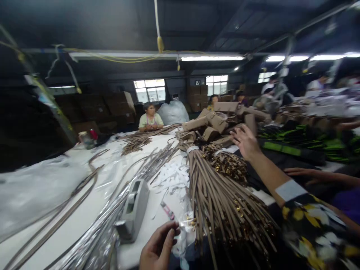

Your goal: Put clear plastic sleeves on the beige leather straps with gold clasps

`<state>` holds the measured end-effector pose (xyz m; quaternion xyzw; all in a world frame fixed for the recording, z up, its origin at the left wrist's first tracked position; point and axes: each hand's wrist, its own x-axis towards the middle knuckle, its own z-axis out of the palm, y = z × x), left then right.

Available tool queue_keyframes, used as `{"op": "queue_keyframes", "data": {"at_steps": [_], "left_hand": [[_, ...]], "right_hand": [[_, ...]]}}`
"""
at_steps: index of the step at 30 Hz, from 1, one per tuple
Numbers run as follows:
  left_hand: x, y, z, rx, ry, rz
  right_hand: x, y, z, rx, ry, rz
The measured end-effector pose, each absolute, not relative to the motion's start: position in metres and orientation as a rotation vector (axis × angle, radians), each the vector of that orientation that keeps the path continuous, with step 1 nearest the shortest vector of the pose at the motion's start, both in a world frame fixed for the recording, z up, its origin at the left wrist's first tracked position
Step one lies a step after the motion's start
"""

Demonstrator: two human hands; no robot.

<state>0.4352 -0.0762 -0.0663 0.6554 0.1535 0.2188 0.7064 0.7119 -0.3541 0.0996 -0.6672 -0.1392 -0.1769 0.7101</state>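
Note:
My left hand (pixel 159 245) is at the front edge of the white table, its fingers loosely curled and no held thing visible. Just beyond its fingertips lies a small pink cutter (pixel 168 210), and crumpled clear plastic (pixel 182 240) is beside them. My right hand (pixel 248 144) is raised with fingers spread, near a pile of taupe bags (pixel 218 122); whether it touches one I cannot tell. Between my hands, a large bundle of taupe straps (pixel 213 187) with gold-coloured metal ends hangs over the table edge, bound by a white band (pixel 192 149).
A grey tape dispenser (pixel 134 210) stands beside plastic-wrapped straps (pixel 98 228). White paper scraps (pixel 174 176) lie behind the cutter. A co-worker (pixel 150 118) sits across the table (pixel 157 228). Another person's hand (pixel 303 172) reaches in at right, near dark material with green strips (pixel 282 148).

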Motion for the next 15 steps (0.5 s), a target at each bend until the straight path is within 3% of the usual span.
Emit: {"op": "queue_keyframes", "data": {"at_steps": [4,7,10,15], "left_hand": [[0.416,-0.019,-0.061,1.661,0.376,0.625],[0.398,0.051,-0.059,2.125,0.678,0.858],[0.381,0.111,-0.064,2.408,1.024,0.746],[0.379,0.157,-0.086,2.51,1.083,0.453]], "right_hand": [[0.675,-0.287,0.024,-1.628,-0.432,0.065],[0.645,-0.243,-0.034,-1.919,-0.603,0.361],[0.61,-0.203,-0.069,-1.923,-0.911,0.658],[0.55,-0.147,-0.083,-1.794,-1.333,0.794]]}}
